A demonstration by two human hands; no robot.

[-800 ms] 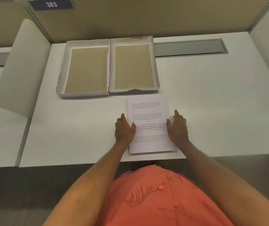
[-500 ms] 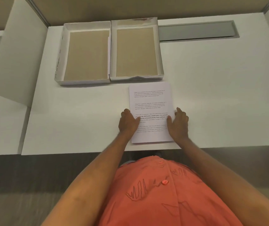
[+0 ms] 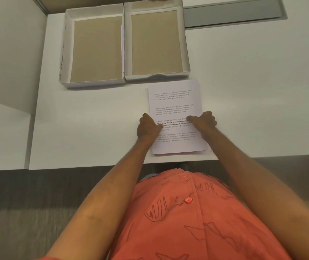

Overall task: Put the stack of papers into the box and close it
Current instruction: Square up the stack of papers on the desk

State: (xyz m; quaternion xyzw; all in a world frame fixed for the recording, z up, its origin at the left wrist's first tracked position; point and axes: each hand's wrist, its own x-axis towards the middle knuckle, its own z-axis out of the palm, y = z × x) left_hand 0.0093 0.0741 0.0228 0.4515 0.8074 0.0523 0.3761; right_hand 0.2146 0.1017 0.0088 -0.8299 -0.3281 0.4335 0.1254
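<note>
Both hands are closing in since a moment ago, thumbs now sliding onto the printed sheet. A person's left hand [image 3: 148,127] and right hand [image 3: 203,121] are gripping the side edges of the stack of papers [image 3: 176,117], lying flat on the bench [image 3: 253,91]. Just beyond the fingertips, the box [image 3: 157,77] and its lid [image 3: 93,83] are sitting open and empty; lifting, loading and closing are all remaining.
</note>
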